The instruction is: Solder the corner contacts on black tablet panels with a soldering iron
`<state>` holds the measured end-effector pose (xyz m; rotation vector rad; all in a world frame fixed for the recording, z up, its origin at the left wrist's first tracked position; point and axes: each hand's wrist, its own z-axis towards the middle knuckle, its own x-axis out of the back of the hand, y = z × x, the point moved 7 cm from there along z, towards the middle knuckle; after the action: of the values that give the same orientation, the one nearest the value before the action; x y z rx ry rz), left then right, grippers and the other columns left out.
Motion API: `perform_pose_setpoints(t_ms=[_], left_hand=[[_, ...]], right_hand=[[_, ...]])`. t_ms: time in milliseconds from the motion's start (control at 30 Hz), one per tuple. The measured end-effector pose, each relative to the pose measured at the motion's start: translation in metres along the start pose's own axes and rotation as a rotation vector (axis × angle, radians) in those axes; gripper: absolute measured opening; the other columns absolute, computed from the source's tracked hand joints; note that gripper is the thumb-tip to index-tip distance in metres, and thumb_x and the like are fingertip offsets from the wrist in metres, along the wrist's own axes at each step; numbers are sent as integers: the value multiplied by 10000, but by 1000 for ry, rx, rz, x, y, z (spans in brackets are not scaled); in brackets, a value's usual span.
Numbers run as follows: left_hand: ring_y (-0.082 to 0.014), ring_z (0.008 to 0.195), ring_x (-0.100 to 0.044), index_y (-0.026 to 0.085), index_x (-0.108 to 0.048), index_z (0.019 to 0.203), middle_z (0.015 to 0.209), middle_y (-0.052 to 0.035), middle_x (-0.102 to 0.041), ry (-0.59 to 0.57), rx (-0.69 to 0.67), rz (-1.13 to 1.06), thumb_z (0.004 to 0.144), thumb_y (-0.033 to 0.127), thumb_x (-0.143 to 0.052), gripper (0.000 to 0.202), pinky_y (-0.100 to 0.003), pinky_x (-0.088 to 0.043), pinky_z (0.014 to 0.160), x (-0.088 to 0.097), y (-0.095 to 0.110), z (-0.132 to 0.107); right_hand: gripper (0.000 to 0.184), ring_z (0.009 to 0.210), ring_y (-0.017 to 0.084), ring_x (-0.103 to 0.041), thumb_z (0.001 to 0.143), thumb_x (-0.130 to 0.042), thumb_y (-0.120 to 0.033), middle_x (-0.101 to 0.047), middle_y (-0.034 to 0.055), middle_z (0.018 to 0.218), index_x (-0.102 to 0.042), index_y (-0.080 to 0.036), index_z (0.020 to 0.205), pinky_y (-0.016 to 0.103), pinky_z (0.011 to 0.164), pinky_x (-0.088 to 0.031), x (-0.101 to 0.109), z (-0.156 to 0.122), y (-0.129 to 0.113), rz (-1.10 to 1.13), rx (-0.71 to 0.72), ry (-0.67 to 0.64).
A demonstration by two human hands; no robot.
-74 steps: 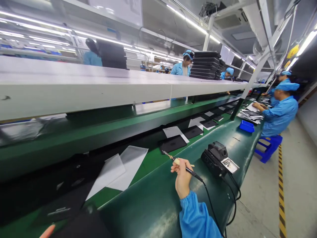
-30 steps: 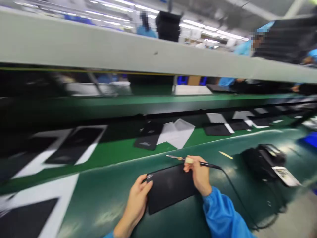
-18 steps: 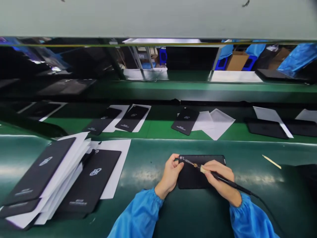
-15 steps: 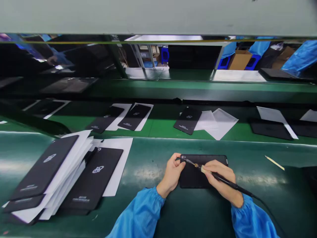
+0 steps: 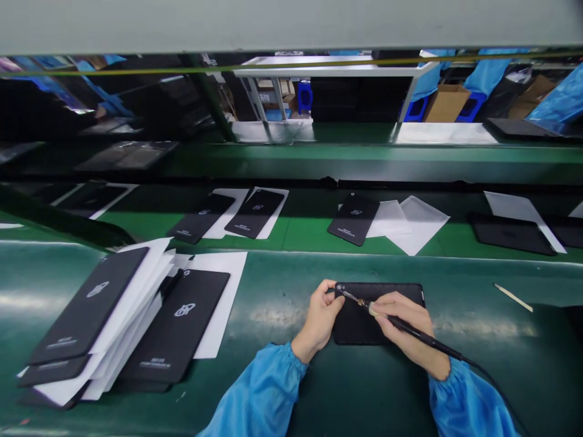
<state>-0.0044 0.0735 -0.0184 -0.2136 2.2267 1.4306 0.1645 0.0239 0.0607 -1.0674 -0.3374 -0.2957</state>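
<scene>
A black tablet back cover [image 5: 359,328] lies flat on the green bench, its long side running left to right. My left hand [image 5: 322,315] grips its upper left corner, thumb on top and fingers at the edge. My right hand [image 5: 405,325] is closed around a soldering iron [image 5: 412,331] with a pale grip and black handle. The iron's metal tip points left, at the cover's upper left corner near my left thumb. I cannot tell whether the tip touches. A cable trails from the handle past my right sleeve.
On the left, black covers [image 5: 184,328] with a white logo are stacked with white sheets [image 5: 223,309]. Beyond the bench, a green conveyor [image 5: 300,224] carries more covers [image 5: 355,221] and sheets. A thin pale stick [image 5: 514,297] lies to the right. A grey shelf [image 5: 291,24] hangs overhead.
The covers and sheets on the conveyor have shifted slightly right. The view has moved a little. Both hands, the iron and the held cover keep the same arrangement.
</scene>
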Motion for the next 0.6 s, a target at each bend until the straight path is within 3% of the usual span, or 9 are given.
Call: perform_pose_setpoints(t_ms=[333, 600], left_hand=[[-126, 536, -646, 212, -511, 932, 693, 16, -707, -2, 4, 11, 725, 290, -794, 359, -199, -473, 527, -1, 1, -1], [-128, 561, -654, 209, -511, 931, 720, -5, -732, -14, -7, 19, 742, 285, -781, 338, -198, -479, 548, -3, 3, -2]], right_hand=[[179, 823, 201, -703, 862, -650, -163, -721, 88, 935, -761, -232, 984, 317, 726, -593, 0, 3, -2, 10, -22, -18], [186, 822, 197, -698, 866, -656, -143, -722, 80, 914, -760, -229, 994, 318, 728, -576, 14, 12, -13, -6, -14, 3]])
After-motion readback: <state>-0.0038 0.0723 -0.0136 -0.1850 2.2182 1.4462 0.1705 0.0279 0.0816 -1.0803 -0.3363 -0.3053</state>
